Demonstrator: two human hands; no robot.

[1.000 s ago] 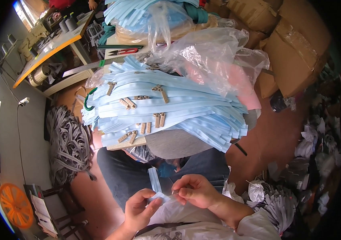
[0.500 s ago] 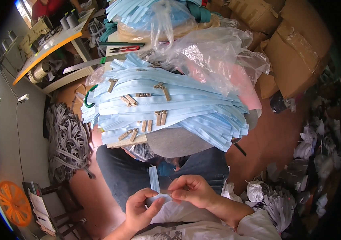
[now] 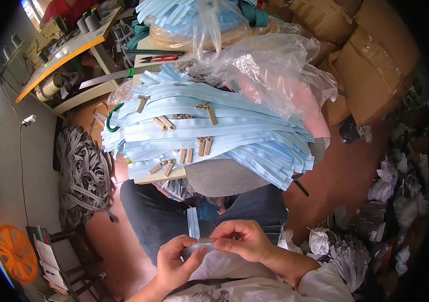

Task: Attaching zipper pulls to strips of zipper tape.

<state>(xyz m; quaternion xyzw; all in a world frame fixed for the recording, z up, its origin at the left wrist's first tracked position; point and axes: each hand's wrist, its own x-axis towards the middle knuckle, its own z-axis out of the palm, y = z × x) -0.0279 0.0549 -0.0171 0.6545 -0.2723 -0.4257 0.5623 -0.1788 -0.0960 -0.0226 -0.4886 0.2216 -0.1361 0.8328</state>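
In front of my lap, my left hand (image 3: 178, 257) pinches a light blue zipper tape (image 3: 192, 222), whose short end sticks up above the fingers. My right hand (image 3: 247, 242) is closed beside it, thumb and forefinger gripping a small metal zipper slider (image 3: 206, 241) with its pull at the tape. The fingertips of both hands almost meet there. Whether the slider is on the tape is too small to tell. Ahead lies a thick pile of light blue zipper tapes (image 3: 174, 133), with several metal zipper pulls (image 3: 205, 146) scattered on top.
Red-handled snips (image 3: 160, 58) and clear plastic bags (image 3: 264, 60) lie beyond the pile. Cardboard boxes (image 3: 375, 75) stand at far right. Grey straps (image 3: 84, 176) are heaped on the left floor, scraps (image 3: 345, 256) at right. A person (image 3: 71, 9) sits behind a sewing table (image 3: 68, 53).
The metal slider and pull now show more plainly between my fingertips. Both hands stay almost in place. The person at the far left has leaned further into view.
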